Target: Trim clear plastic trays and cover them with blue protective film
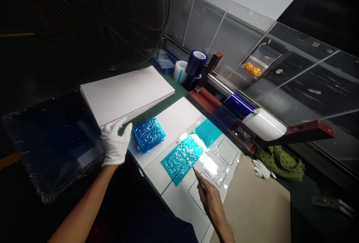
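Observation:
My left hand (114, 144), in a white glove, rests with fingers spread on the near corner of a stack of white sheets (126, 93). My bare right hand (211, 198) is closed in a pinch on a thin pointed tool whose tip touches the edge of a blue film strip (186, 151). The film lies across a white panel (182, 194) with rectangular outlines. A pile of blue wrapped pieces (148, 134) sits between my hands.
A film roll (256, 117) on a red dispenser frame (305, 131) stands at the right, with blue tape rolls (196, 63) and a white tape roll (180, 71) behind. A dark plastic-wrapped bundle (47, 145) lies left. A green dotted cloth (280, 160), white glove (260, 169) and brown board (258, 205) are at right.

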Demonstrator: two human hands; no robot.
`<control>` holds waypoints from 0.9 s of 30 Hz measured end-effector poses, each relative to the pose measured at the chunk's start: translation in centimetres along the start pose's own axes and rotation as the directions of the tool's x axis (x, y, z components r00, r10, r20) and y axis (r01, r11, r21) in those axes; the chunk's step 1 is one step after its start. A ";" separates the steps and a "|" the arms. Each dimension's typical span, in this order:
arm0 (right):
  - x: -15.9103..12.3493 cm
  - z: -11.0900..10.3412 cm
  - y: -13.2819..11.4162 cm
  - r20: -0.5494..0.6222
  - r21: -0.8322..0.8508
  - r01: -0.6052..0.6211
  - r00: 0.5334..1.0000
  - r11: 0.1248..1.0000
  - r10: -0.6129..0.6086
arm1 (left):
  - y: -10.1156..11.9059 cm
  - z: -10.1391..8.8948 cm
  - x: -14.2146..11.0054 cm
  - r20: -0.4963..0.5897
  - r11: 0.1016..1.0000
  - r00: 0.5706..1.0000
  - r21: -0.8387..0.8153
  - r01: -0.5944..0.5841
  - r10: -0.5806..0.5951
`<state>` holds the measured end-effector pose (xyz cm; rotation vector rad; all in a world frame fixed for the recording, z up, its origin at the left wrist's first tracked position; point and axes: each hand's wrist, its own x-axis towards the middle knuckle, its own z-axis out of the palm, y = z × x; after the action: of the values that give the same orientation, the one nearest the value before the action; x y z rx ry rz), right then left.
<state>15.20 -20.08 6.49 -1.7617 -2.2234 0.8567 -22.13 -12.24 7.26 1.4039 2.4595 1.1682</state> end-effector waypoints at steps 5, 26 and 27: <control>5.2 -0.1 -0.2 0.101 -0.217 0.038 0.995 0.975 -0.016 | 4.8 4.5 -8.5 0.492 0.894 0.772 -0.030 -0.448 0.403; 12.9 0.8 0.4 0.349 -0.414 0.160 0.937 0.896 -0.006 | 5.1 13.0 -11.7 0.709 0.853 0.669 0.191 -0.486 0.222; 12.3 0.6 0.7 0.354 -0.413 0.154 0.935 0.898 0.003 | 5.1 13.0 -11.6 0.708 0.859 0.672 0.188 -0.476 0.217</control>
<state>12.04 -8.72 3.04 -1.7881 -2.8879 0.7406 -6.47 -12.16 -1.93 2.0190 1.9550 0.1158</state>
